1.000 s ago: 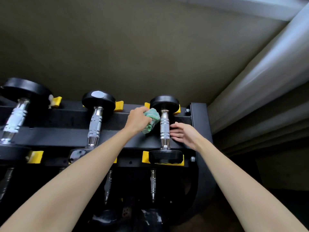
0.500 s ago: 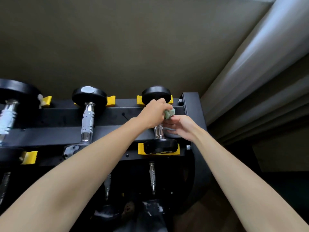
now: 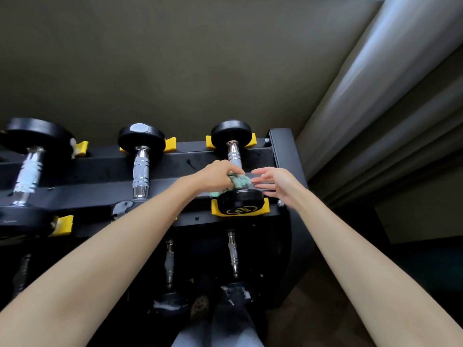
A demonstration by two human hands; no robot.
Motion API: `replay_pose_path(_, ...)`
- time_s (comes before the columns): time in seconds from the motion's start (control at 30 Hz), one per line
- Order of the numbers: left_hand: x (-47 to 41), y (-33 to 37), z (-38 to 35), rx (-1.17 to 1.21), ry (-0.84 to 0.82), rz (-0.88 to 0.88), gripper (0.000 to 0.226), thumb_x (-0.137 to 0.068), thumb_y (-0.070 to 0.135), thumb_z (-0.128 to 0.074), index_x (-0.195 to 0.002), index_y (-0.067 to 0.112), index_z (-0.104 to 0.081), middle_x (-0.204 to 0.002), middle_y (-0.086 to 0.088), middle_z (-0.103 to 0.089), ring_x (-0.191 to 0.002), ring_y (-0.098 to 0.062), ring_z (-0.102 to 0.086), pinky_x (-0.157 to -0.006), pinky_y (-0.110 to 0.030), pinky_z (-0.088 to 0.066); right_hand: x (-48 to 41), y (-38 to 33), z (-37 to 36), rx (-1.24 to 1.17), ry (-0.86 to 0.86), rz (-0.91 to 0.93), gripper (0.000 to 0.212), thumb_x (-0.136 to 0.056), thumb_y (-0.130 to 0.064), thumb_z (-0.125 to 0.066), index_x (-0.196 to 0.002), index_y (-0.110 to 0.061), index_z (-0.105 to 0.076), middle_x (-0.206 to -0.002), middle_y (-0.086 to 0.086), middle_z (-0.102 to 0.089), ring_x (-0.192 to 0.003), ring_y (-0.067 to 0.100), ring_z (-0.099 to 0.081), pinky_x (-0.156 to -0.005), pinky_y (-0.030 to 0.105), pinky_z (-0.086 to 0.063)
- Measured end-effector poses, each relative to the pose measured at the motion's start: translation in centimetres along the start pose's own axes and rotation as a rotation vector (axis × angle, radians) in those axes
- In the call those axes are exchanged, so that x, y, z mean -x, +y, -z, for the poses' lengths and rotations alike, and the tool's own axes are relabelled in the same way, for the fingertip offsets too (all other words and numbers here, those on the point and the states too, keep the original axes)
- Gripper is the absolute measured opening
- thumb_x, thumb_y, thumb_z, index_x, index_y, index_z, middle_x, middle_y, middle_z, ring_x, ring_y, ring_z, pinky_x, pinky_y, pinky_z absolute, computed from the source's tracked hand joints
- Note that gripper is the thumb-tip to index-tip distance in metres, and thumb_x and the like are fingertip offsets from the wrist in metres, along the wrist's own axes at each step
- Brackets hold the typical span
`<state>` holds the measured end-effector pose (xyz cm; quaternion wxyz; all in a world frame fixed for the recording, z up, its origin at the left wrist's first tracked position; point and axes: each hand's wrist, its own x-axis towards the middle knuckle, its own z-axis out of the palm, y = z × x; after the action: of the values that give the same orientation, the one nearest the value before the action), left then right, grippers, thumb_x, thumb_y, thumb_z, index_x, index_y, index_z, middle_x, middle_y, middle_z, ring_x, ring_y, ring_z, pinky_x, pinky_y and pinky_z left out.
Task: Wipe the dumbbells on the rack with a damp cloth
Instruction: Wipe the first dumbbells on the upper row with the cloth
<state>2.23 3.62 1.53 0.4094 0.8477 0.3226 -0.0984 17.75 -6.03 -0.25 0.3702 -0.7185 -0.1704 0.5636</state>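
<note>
Cloth (image 3: 237, 182), green, bunched in left hand (image 3: 216, 177) at frame centre, pressed on lower handle of rightmost dumbbell (image 3: 234, 156). Left fingers curled round cloth. Right hand (image 3: 276, 182) just right of it, fingers straight, holding nothing; contact with handle unclear. Dumbbell lies in yellow cradles (image 3: 216, 212) on black rack (image 3: 281, 151), top tier. Middle dumbbell (image 3: 140, 169) centre-left.

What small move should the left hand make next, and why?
Probably slide the green cloth down onto the near head of the rightmost dumbbell: the left hand holds it at the lower end of the handle, next to that head.
</note>
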Motion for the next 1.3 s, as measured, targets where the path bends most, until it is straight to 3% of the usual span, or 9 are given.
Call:
replay_pose_path(0.17,3.1,-1.2,-1.5,0.068,0.248,-0.004,0.033,-0.087,0.006,-0.056,-0.118,0.016,-0.063,-0.106,-0.003,-0.057,-0.108,-0.024,-0.051,-0.087,-0.031,-0.038,1.5,0.6,-1.6,0.002,0.066,0.003,0.032,-0.091,-0.006,-0.046,-0.118,-0.006,-0.062,-0.116,0.015,-0.064,-0.109,0.023,-0.056,-0.095,0.032,-0.039)
replay_pose_path(0.3,4.8,-1.5,-2.1,0.121,0.347,-0.032,0.028,-0.086,0.007,-0.058,-0.113,0.008,-0.064,-0.108,-0.013,-0.058,-0.105,-0.026,-0.05,-0.08,-0.029,-0.035,2.2,1.7,-1.7,-0.165,0.143,0.003,0.029,-0.092,0.0,-0.041,-0.113,0.001,-0.061,-0.11,0.017,-0.063,-0.113,0.029,-0.057,-0.108,0.038,-0.038)
replay_pose_path(0.4,5.7,-1.9,-2.5,0.122,0.369,-0.04,0.017,-0.082,0.004,-0.062,-0.098,0.007,-0.064,-0.105,-0.018,-0.059,-0.101,-0.03,-0.051,-0.083,-0.035,-0.04,2.7,2.9,-1.2,-0.311,0.214,-0.017,0.031,-0.092,0.002,-0.036,-0.114,0.004,-0.059,-0.12,0.022,-0.058,-0.12,0.035,-0.052,-0.109,0.043,-0.037)
replay_pose_path(0.57,6.2,-1.2,-4.3,0.042,0.451,-0.139,0.024,-0.082,0.002,-0.059,-0.106,0.004,-0.064,-0.092,-0.01,-0.053,-0.082,-0.021,-0.048,-0.068,-0.025,-0.032,4.4,4.0,-1.1,-0.413,0.281,-0.039,0.035,-0.092,0.007,-0.033,-0.121,0.011,-0.053,-0.12,0.025,-0.054,-0.122,0.039,-0.05,-0.101,0.042,-0.041)
replay_pose_path(0.67,6.0,0.3,-5.4,-0.049,0.5,-0.239,0.025,-0.086,0.001,-0.054,-0.109,0.003,-0.062,-0.098,-0.011,-0.053,-0.082,-0.019,-0.047,-0.071,-0.024,-0.034,5.0,4.6,-0.8,-0.425,0.269,-0.038,0.037,-0.094,0.004,-0.032,-0.126,0.01,-0.049,-0.132,0.026,-0.05,-0.125,0.037,-0.048,-0.104,0.041,-0.04)
replay_pose_path(0.87,5.0,3.3,-7.7,-0.235,0.504,-0.317,0.019,-0.078,-0.004,-0.054,-0.095,-0.001,-0.061,-0.093,-0.018,-0.056,-0.079,-0.035,-0.053,-0.067,-0.036,-0.041,5.5,4.7,0.2,-0.417,0.192,-0.066,0.04,-0.096,-0.001,-0.027,-0.127,0.01,-0.05,-0.133,0.026,-0.05,-0.124,0.035,-0.05,-0.1,0.039,-0.042)
replay_pose_path(1.0,4.3,5.1,-8.7,-0.216,0.434,-0.289,0.021,-0.083,0.001,-0.051,-0.102,0.002,-0.062,-0.098,-0.014,-0.055,-0.09,-0.029,-0.052,-0.076,-0.033,-0.039,5.7,5.1,1.5,-0.446,0.121,-0.084,0.041,-0.096,-0.004,-0.026,-0.128,0.007,-0.048,-0.133,0.025,-0.051,-0.124,0.035,-0.05,-0.106,0.042,-0.037)
replay_pose_path(1.1,4.4,6.7,-9.1,-0.022,0.319,-0.195,0.01,-0.082,0.008,-0.056,-0.089,0.008,-0.064,-0.086,-0.007,-0.057,-0.085,-0.023,-0.053,-0.074,-0.032,-0.04,6.1,5.6,2.9,-0.498,0.115,-0.064,0.039,-0.097,-0.007,-0.029,-0.128,0.005,-0.049,-0.13,0.024,-0.052,-0.12,0.037,-0.051,-0.1,0.041,-0.04)
replay_pose_path(1.3,5.8,7.1,-6.9,0.674,0.516,0.19,0.024,-0.079,0.011,-0.068,-0.101,0.013,-0.063,-0.1,-0.005,-0.065,-0.093,-0.02,-0.062,-0.075,-0.027,-0.049,7.2,4.3,3.7,-0.418,0.057,0.101,0.026,-0.094,-0.012,-0.04,-0.102,-0.004,-0.063,-0.107,0.018,-0.065,-0.098,0.028,-0.064,-0.092,0.037,-0.049)
